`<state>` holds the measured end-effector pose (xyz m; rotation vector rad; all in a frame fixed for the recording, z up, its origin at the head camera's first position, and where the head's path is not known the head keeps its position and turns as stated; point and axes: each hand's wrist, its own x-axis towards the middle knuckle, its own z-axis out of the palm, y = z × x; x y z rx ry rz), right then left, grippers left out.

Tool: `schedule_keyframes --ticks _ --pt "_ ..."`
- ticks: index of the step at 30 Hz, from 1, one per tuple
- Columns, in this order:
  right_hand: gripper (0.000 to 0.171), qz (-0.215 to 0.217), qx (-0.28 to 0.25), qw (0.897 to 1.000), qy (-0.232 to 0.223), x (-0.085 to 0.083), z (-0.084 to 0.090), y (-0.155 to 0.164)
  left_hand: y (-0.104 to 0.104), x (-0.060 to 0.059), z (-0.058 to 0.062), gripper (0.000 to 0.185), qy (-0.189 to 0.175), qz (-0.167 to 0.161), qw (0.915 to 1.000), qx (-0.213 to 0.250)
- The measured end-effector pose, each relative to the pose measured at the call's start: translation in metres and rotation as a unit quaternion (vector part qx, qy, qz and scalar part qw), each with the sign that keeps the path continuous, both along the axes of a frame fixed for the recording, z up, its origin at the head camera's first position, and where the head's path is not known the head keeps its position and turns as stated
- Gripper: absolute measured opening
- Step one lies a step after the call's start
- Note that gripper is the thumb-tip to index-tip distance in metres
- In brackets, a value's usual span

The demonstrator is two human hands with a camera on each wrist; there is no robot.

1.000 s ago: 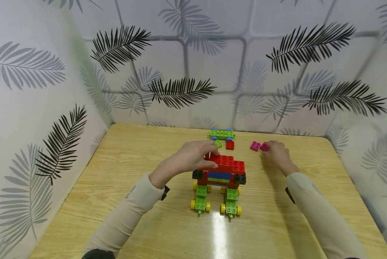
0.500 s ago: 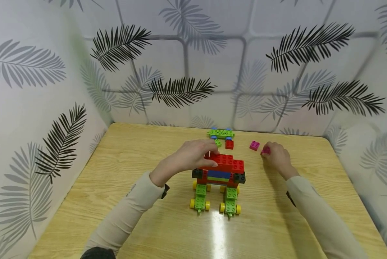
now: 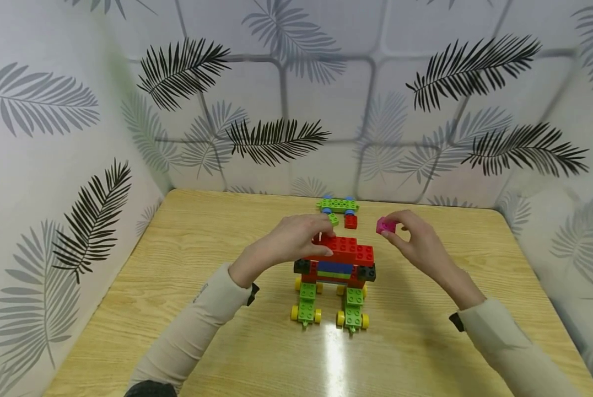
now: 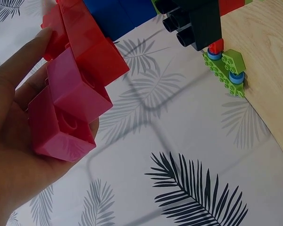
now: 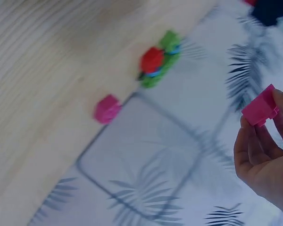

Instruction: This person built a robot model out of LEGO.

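On the wooden desk (image 3: 217, 309) stands a brick-built model (image 3: 337, 270): red bricks on top, a blue and green layer beneath, black bricks at both ends, and two green wheeled bases with yellow wheels at the bottom. The left hand (image 3: 296, 238) rests on the model's left upper part, its fingers (image 3: 326, 226) curled over the red top bricks and the thumb pressed against their near side. The left wrist view shows these red bricks lying close against the palm.

The right hand (image 3: 418, 242) is raised above the desk, just right of the model. Its fingers (image 5: 254, 141) are narrowed into a pinch around a small pink brick (image 3: 386, 225), held between thumb and fingertips at about the height of the model's top, apart from it.

Behind the model, near the far edge of the desk, lie a green plate with blue wheels (image 3: 338, 205), a small green brick (image 3: 333, 219) and a small red brick (image 3: 351, 221), close together. The right wrist view shows a second pink brick (image 5: 106, 108) lying alone on the desk, blurred.

Leaf-patterned walls (image 3: 326, 99) enclose the desk on three sides.
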<state>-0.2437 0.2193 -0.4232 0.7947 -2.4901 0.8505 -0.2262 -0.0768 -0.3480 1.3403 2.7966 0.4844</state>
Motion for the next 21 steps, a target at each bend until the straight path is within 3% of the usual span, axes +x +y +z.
schedule_keyframes --ticks 4,9,15,21 --pt "0.032 0.044 -0.009 0.999 0.030 0.025 0.019 -0.010 0.000 -0.001 -0.001 0.025 0.003 0.000 1.0000 0.001" --pt "0.038 0.075 -0.011 0.996 0.046 0.045 0.029 -0.016 -0.001 0.000 -0.001 0.024 0.002 0.001 1.0000 0.002" --pt "0.039 0.101 0.006 0.994 0.031 0.053 0.029 -0.018 0.000 0.001 0.000 0.024 0.003 -0.001 1.0000 0.006" --pt "0.026 0.107 0.035 0.992 0.055 0.053 0.027 -0.017 0.000 0.000 -0.001 0.024 0.004 0.000 1.0000 0.005"
